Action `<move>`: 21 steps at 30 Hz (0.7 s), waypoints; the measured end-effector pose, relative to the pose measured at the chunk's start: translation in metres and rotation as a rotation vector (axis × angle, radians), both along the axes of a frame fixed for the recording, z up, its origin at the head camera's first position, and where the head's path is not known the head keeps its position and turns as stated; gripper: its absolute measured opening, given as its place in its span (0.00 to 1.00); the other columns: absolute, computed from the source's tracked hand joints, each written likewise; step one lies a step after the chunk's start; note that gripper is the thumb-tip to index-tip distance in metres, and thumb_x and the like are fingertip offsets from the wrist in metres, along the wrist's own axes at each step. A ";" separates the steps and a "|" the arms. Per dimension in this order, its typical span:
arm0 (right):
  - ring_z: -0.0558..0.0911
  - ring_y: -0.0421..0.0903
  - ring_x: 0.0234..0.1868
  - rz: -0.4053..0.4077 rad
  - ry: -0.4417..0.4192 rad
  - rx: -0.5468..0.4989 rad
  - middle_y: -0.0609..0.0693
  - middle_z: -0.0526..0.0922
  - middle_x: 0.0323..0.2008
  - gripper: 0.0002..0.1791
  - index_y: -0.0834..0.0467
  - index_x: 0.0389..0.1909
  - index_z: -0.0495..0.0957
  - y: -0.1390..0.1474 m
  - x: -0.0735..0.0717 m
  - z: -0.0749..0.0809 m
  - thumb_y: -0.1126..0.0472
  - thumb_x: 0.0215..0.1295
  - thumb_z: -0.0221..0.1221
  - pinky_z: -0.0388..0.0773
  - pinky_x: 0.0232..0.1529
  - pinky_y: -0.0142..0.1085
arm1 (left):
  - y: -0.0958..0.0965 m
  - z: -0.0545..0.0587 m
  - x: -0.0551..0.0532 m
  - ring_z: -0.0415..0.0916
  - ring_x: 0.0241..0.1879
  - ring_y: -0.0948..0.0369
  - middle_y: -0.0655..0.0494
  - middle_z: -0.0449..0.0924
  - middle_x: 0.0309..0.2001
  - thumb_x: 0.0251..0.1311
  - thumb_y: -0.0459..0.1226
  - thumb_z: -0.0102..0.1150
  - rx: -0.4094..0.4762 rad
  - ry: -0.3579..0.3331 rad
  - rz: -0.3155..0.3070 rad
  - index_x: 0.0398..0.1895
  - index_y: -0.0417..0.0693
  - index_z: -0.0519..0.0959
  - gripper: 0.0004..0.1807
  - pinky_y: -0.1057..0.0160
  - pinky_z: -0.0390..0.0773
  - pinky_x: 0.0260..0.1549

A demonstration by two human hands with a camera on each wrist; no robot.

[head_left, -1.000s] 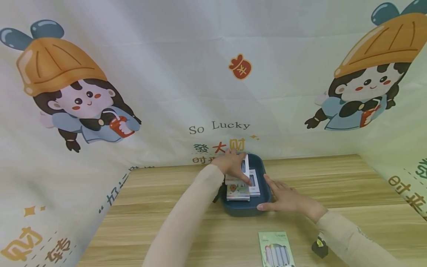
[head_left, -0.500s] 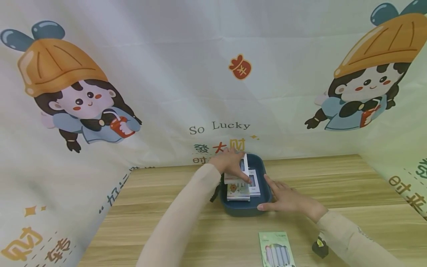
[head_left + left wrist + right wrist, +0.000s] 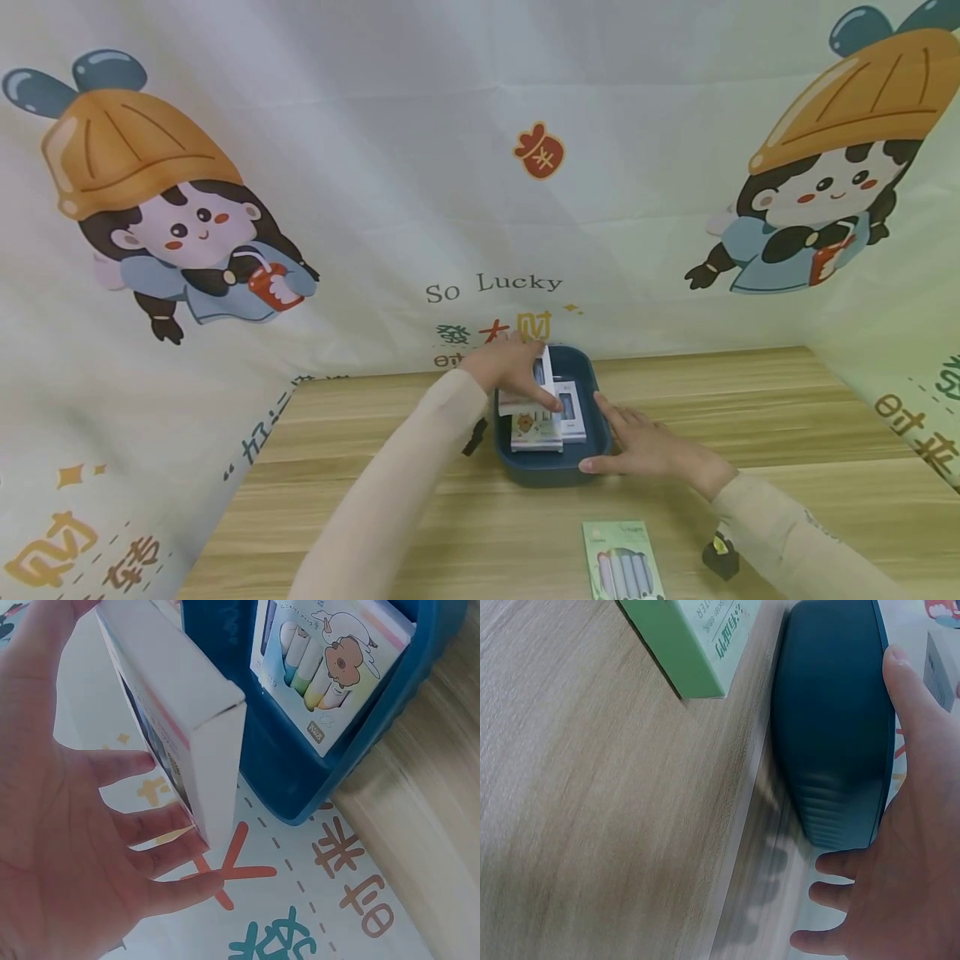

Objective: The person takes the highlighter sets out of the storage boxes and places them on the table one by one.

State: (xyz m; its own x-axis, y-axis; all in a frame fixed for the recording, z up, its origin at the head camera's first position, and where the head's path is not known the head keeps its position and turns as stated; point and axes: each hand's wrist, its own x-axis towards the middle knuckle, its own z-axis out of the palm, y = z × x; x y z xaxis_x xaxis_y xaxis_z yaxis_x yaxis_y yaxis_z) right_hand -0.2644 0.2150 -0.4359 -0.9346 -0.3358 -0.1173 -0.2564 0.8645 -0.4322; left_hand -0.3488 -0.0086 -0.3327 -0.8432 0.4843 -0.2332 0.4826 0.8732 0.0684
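My left hand (image 3: 506, 371) grips a white windowed box (image 3: 214, 765) between thumb and fingers, tilted over the left side of a dark blue plastic basin (image 3: 551, 477). Beneath it in the basin lies a marker box (image 3: 330, 671) printed with a cartoon, its markers showing through a cut-out. Another white box (image 3: 574, 421) with a window lies beside that one, on the right. With fingers spread, my right hand (image 3: 648, 446) touches the basin's right side. In the right wrist view its thumb rests on the rim and the other fingers extend past the basin's end.
A green pack of pens (image 3: 624, 562) lies on the wooden table (image 3: 465, 542) in front of the basin. A small black object (image 3: 720, 558) with a yellow mark shows beside the right sleeve. Behind the basin hangs a white printed cloth (image 3: 405, 208).
My left hand has shifted slightly left with the white box, uncovering a little more of the boxes in the basin. The right hand keeps its place on the basin.
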 end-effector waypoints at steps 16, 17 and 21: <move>0.54 0.72 0.75 0.000 0.004 -0.001 0.68 0.55 0.75 0.63 0.56 0.80 0.38 -0.001 0.001 0.002 0.25 0.56 0.57 0.52 0.67 0.73 | -0.005 0.007 0.008 0.55 0.76 0.45 0.46 0.56 0.77 0.41 0.73 0.64 -0.063 0.038 -0.035 0.78 0.56 0.55 0.62 0.41 0.63 0.70; 0.54 0.72 0.75 0.000 0.005 -0.001 0.68 0.55 0.75 0.63 0.56 0.80 0.38 -0.001 0.001 0.002 0.25 0.56 0.57 0.52 0.67 0.73 | -0.006 0.008 0.009 0.55 0.76 0.45 0.46 0.56 0.77 0.41 0.73 0.64 -0.063 0.037 -0.037 0.78 0.56 0.55 0.62 0.41 0.63 0.70; 0.54 0.72 0.75 0.001 0.004 0.000 0.68 0.55 0.75 0.64 0.56 0.80 0.38 0.000 0.000 0.002 0.25 0.56 0.57 0.52 0.67 0.73 | -0.005 0.009 0.011 0.55 0.76 0.46 0.46 0.56 0.77 0.42 0.73 0.63 -0.076 0.038 -0.035 0.78 0.57 0.55 0.61 0.41 0.64 0.70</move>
